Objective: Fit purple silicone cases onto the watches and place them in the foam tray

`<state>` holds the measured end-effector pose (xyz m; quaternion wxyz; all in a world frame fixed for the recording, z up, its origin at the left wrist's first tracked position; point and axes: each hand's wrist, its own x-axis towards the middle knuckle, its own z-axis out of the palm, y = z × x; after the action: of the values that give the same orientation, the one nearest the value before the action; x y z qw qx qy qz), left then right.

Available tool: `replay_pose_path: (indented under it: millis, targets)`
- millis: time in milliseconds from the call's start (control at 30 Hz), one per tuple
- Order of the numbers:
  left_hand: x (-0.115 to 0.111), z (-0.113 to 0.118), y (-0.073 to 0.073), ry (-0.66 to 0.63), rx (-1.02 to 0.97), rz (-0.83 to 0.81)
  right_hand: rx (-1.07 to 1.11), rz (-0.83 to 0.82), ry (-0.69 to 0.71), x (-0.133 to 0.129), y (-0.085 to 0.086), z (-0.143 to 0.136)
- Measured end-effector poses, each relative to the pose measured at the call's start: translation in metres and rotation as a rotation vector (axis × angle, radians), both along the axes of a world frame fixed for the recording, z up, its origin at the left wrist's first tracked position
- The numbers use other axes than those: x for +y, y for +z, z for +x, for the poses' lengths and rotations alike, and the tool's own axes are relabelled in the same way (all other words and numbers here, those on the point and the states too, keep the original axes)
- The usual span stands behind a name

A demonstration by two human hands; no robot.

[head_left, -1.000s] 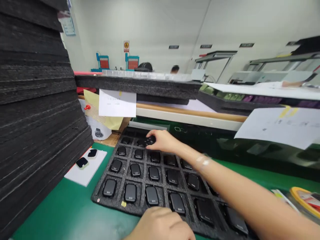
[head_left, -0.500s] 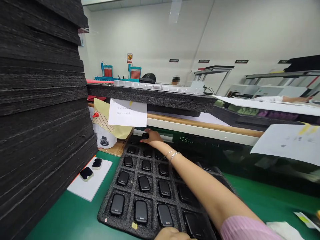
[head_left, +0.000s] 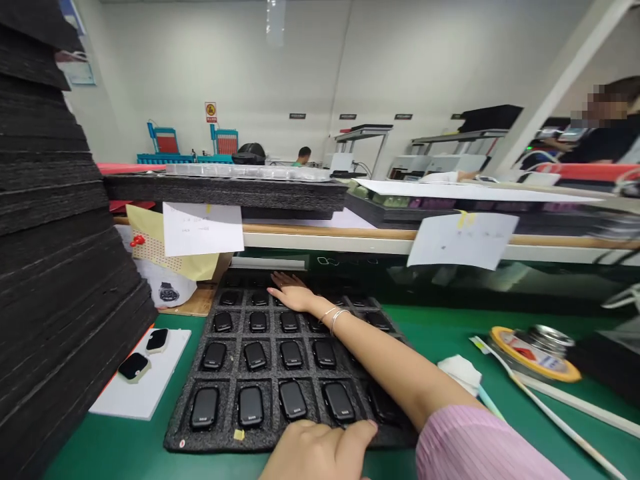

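A black foam tray (head_left: 173,427) lies on the green table, its pockets filled with rows of black smartwatch bodies (head_left: 250,405). My right hand (head_left: 294,295) stretches across to the far rows, palm down over the pockets with its fingers extended and apart. No object shows in it. At the tray's front edge, my left hand (head_left: 317,453) is curled, thumb toward the right, close to the front row. Its fingers are mostly hidden, and whatever they hold, if anything, cannot be made out.
Black foam sheets (head_left: 45,267) are stacked high at left. Two pale-framed watches (head_left: 134,367) lie on a white board (head_left: 120,399). A shelf (head_left: 375,241) with hanging papers crosses behind the tray. A yellow-rimmed roll (head_left: 565,370) and white crumpled cloth (head_left: 459,373) are at right. Other people sit beyond.
My right hand has let go of a dark watch body at the far left row and now lies spread, slightly farther right along the tray. The view has turned right; more of my left hand shows.
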<state>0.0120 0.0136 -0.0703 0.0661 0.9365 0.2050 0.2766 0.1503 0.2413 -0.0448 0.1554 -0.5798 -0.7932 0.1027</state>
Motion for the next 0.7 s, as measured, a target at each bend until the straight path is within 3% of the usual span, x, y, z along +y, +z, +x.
replay_pose_path:
  millis: [233,400,533,700]
  targets:
    - [-0.003,-0.002,0.005,-0.044,0.193,-0.105,0.01,0.042,-0.016,-0.008,0.009,-0.033]
    - [-0.001,-0.005,0.0,-0.064,0.162,-0.091,0.005,0.068,0.031,-0.025,0.016,-0.051]
    - [-0.002,-0.003,-0.012,-0.115,0.031,0.059,0.002,0.055,0.142,-0.075,0.019,-0.03]
    - [-0.012,-0.003,-0.014,-0.196,-0.016,0.044,0.005,-0.045,0.218,-0.177,0.024,0.022]
